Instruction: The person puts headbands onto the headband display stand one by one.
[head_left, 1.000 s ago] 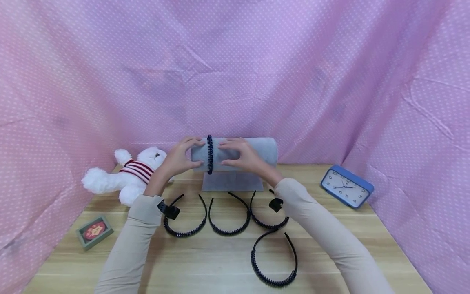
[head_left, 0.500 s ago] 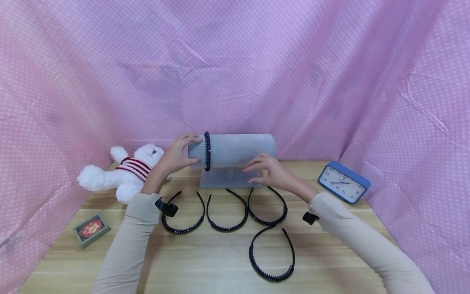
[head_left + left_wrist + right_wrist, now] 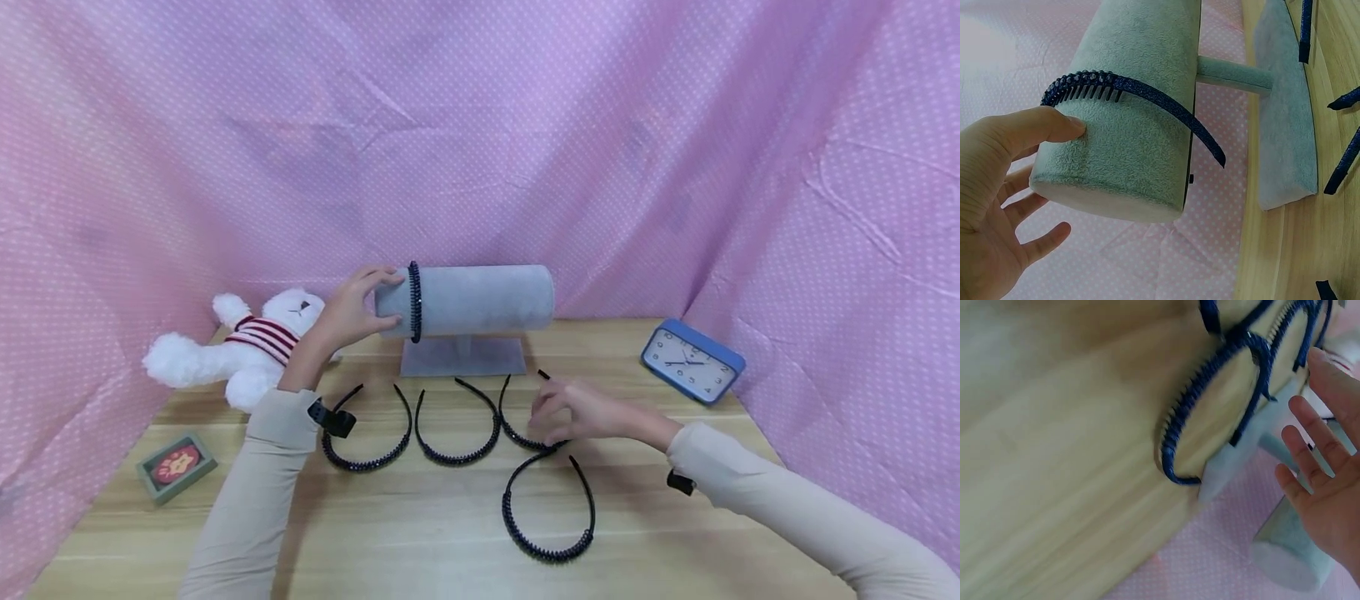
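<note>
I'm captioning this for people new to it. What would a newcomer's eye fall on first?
Most likely the grey padded roll on its stand near the back of the table, with a dark headband over its left end by the left hand. Four more headbands lie on the table in front. The white plush toy at the left and blue clock at the right also stand out.

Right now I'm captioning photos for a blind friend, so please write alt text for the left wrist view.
A left hand holds the end of a pale fuzzy roll, with a dark beaded headband curved over it. The roll's stand sits on a wooden table.
</note>
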Motion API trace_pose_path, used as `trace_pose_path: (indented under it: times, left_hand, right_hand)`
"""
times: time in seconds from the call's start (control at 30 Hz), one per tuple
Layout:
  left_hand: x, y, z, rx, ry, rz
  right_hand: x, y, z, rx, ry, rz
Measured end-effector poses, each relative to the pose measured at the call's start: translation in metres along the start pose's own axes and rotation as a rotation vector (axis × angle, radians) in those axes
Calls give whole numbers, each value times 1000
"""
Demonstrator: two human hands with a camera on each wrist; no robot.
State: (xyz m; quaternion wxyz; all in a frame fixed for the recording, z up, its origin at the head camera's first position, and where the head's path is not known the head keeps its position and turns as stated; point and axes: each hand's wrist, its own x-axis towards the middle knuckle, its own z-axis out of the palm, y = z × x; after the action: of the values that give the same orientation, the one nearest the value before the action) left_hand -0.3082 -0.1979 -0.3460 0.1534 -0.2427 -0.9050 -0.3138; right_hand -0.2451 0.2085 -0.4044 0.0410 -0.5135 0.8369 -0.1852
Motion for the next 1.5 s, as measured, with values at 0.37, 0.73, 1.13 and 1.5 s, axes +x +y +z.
trace_pose_path:
  times: [0.37,0.73,1.13,1.5]
  left_hand:
    - [1,0,-4,13,10,-10]
    - [-2,0,4,6,-2,-17]
    - [-3,4,0,2,4,-3]
    - [-2,4,-1,7,-4,-16]
  right_hand:
    - [14,-26,31,34,-65,-121]
    - [16,-29,59,-17,-121,-112]
    - [20,-36,51,36,-110,-52]
    - [23,-34,28,112,-26,-73]
